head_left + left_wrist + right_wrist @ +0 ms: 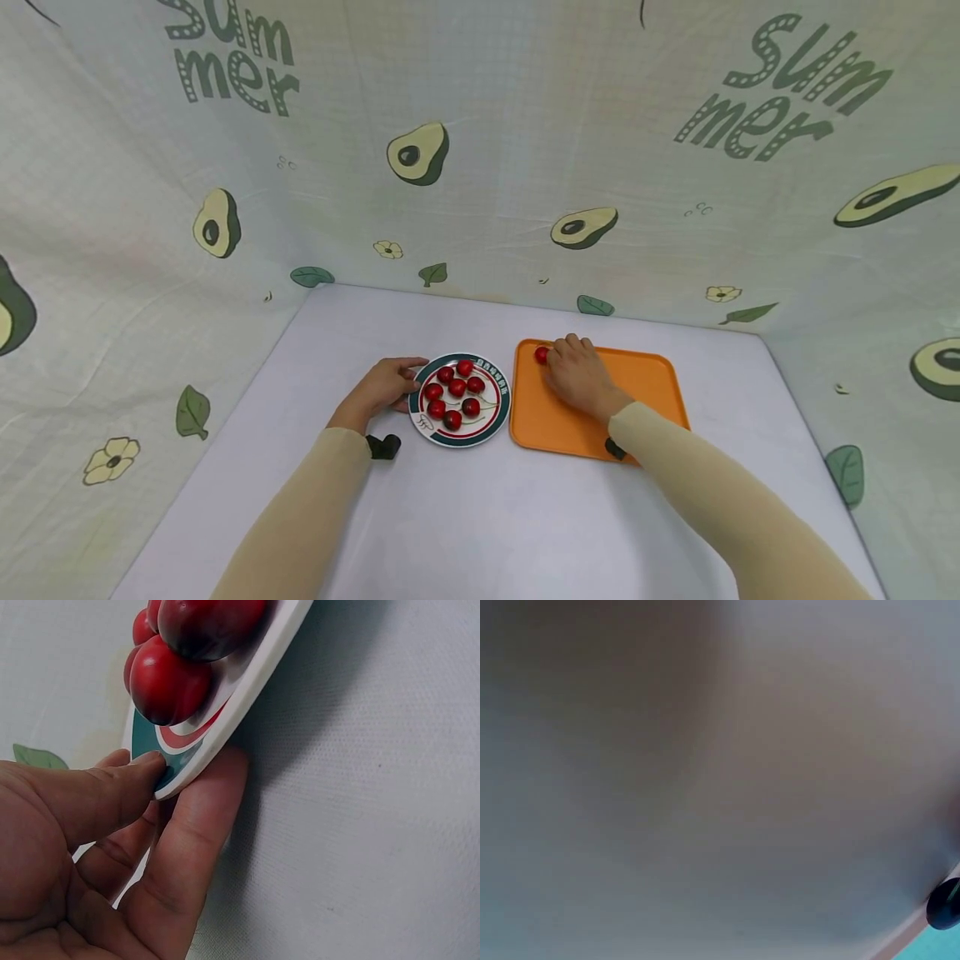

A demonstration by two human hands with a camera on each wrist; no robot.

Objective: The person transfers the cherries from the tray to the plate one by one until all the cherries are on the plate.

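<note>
My left hand (384, 386) grips the left rim of a round white plate (422, 429) with a dark green border and a red ring. Thumb on top and fingers underneath, it pinches the rim in the left wrist view, where red cherries (169, 682) sit close by. Several cherries (457, 387) with thin stems lie on the plate. Over an orange rectangular tray (543, 425), my right hand (577, 371) has its fingers curled at a red cherry (542, 355) near the upper left corner. The fingertips' contact is hidden. Mostly blur fills the right wrist view.
Plate and tray stand side by side with a narrow gap on a white table (465, 525). A cloth (510, 167) printed with avocados and leaves hangs behind and beside it. Black wrist mounts (385, 447) sit under the sleeves.
</note>
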